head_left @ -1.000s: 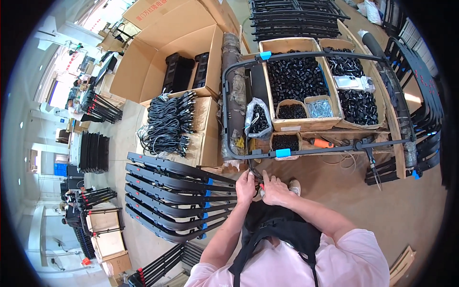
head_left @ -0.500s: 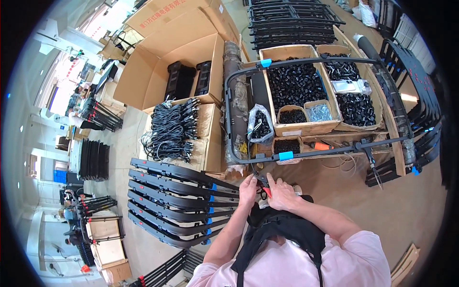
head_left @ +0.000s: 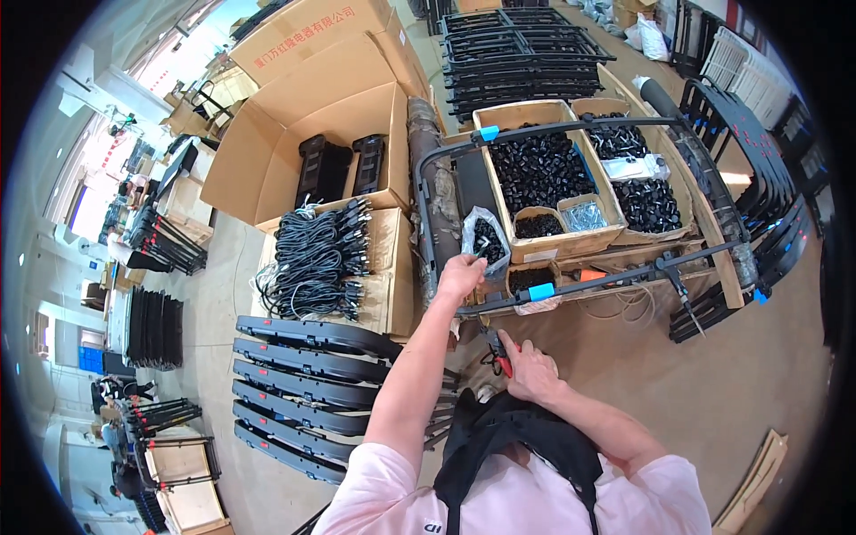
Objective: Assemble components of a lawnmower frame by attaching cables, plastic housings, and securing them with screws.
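Several curved black panels (head_left: pixel 299 401) lie stacked at nine o'clock from my right hand: smooth, moulded, apparently rigid plastic. Bundled cables (head_left: pixel 316 250), at ten o'clock, are limp, rubbery-looking and looped, with plugs along one side.

My left hand (head_left: pixel 460 278), at eleven o'clock, is stretched out with fingers drawn together at the lower edge of a clear bag (head_left: pixel 486 241). Whether they pinch anything I cannot tell. The bag is thin, crinkled film holding small black parts; I judge it soft, light and slippery, best gathered by the rim, its contents taken singly between fingertips.

My right hand (head_left: pixel 531 367) is closed around a red-handled tool (head_left: pixel 504 357), its dark head directed towards eleven o'clock. How far its jaws stand apart cannot be made out. I assess it as compact, hard and dense, properly held low on the handles.

From twelve to two o'clock spans a black frame (head_left: pixel 615 275), round-cornered and banded with blue tape (head_left: pixel 541 292). I rate it stiff but awkwardly long, to be gripped on opposite bars. Beneath it, a rough wooden box (head_left: pixel 580 242) contains loose, glossy black pieces (head_left: pixel 539 169).
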`<state>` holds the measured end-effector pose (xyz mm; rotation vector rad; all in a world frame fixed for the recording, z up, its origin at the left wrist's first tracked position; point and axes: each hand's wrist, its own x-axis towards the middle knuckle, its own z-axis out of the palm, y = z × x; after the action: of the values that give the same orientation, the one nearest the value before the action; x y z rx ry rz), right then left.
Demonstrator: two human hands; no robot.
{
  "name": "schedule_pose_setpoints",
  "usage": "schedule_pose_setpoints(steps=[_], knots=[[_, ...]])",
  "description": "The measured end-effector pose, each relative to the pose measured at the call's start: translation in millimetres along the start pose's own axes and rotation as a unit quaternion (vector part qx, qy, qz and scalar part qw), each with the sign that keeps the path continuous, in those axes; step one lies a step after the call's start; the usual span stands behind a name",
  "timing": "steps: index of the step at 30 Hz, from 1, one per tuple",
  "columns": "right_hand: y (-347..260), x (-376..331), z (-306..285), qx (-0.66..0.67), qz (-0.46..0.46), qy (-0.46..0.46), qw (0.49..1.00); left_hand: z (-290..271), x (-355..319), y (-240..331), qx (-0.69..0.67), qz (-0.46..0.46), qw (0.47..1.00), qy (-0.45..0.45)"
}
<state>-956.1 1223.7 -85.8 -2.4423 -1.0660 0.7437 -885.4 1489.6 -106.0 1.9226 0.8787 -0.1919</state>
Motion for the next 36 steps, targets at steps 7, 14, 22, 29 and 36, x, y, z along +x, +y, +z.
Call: schedule_pose_setpoints(steps=[7,14,22,29,36], knots=[[-13.1,6.2,18.4,-0.005,0.015,0.114,0.993,-29.1,15.5,-23.1,-0.107,0.064,0.987,0.105],[-25.5,10.5,22.0,-0.034,0.061,0.106,0.992,-27.0,-10.6,-11.5,0.255,0.209,0.933,0.141],[-45.0,13.0,30.5,-0.052,0.081,0.135,0.986,-7.6,-22.8,-47.5,0.314,0.419,0.842,0.131],[-57.8,18.5,35.1,-0.047,0.114,0.146,0.982,2.4,-17.1,-52.2,0.288,0.34,0.892,0.078],[-89.6,21.8,36.2,-0.051,0.167,0.133,0.976,7.4,-15.4,-54.5,0.275,0.307,0.907,0.087]])
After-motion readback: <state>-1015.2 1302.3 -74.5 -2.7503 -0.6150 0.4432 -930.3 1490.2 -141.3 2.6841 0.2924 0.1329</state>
